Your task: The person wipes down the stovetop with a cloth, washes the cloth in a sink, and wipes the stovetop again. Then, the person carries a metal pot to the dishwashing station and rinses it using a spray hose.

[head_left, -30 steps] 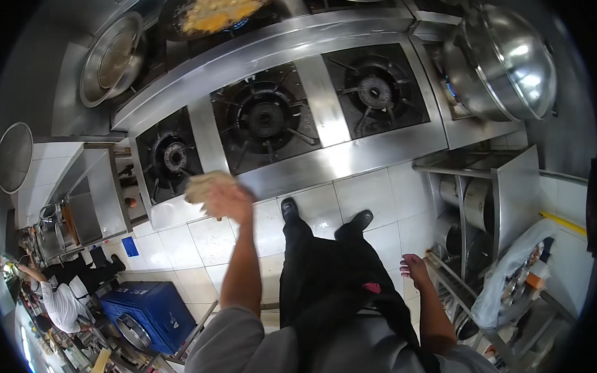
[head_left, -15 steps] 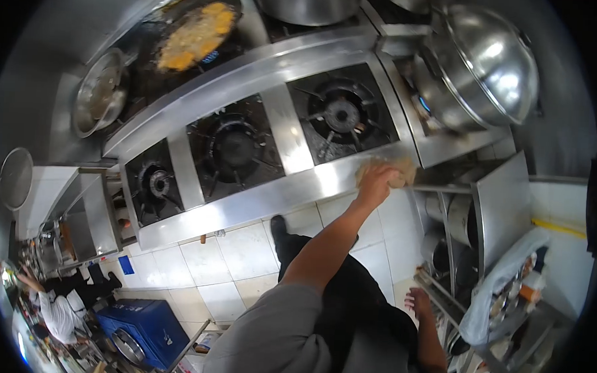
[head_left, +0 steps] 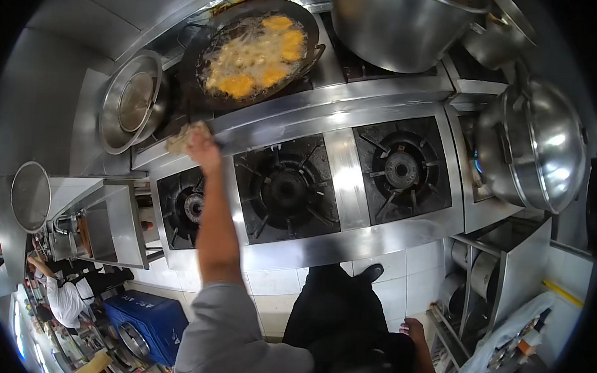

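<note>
A beige cloth (head_left: 180, 140) is in my left hand (head_left: 202, 149), whose fingers are closed on it. The cloth lies against the raised steel ledge (head_left: 268, 118) behind the left burner (head_left: 192, 207), just below a wok (head_left: 251, 54) of bubbling oil with orange-yellow pieces. My left forearm passes over the left burner. Low at the right, beside my dark trousers, hangs my right hand (head_left: 413, 329), fingers slightly apart and holding nothing. The middle burner (head_left: 288, 189) and right burner (head_left: 402, 170) carry no pots.
A steel bowl with a strainer (head_left: 136, 99) sits left of the wok. A large pot (head_left: 398, 31) stands at the back, and a domed steel vessel (head_left: 543, 147) at the right. Lower left are a blue container (head_left: 149, 323) and another person (head_left: 70, 303).
My left hand has swept the cloth along the stove's front edge to the right, then back left to the rear ledge. The view has shifted, showing more of the wok. My right hand still hangs low.
</note>
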Available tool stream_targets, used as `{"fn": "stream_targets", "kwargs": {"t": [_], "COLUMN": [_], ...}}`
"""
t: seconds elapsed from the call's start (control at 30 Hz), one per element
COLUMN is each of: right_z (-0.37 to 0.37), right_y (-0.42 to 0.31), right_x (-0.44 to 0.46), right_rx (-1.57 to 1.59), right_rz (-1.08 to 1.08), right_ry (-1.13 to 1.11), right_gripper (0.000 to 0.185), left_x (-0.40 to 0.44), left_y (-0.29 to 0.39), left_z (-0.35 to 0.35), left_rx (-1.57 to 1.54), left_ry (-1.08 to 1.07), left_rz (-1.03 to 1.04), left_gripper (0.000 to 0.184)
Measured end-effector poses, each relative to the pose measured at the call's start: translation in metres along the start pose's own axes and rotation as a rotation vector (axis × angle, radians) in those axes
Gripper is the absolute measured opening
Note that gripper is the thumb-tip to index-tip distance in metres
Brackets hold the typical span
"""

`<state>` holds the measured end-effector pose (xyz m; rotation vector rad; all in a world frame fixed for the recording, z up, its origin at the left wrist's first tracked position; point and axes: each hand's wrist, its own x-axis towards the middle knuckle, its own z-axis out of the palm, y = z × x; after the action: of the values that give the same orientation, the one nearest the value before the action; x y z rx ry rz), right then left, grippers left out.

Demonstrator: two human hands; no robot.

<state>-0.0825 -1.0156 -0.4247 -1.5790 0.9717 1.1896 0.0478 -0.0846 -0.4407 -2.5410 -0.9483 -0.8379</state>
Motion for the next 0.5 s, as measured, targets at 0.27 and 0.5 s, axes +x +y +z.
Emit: {"fn": "stream_targets", "kwargs": {"t": [0.27,0.5], "right_z": [0.105,0.103], "right_y": [-0.125,-0.149], "right_x": [-0.041,-0.052], "right_rx": [-0.063,-0.138], "right_rz": [-0.211,-0.296], "right_ry": [-0.012,0.003], "right_gripper": [0.024,0.025], "left_x": [0.045,0.036], "left_y": [0.405,0.417], "left_z": [-0.105,-0.127], "left_rx": [-0.569,-1.197], "left_ry": [-0.396,-0.221], "left_rz": [-0.098,0.054], "left_gripper": [0.061,0.027]}}
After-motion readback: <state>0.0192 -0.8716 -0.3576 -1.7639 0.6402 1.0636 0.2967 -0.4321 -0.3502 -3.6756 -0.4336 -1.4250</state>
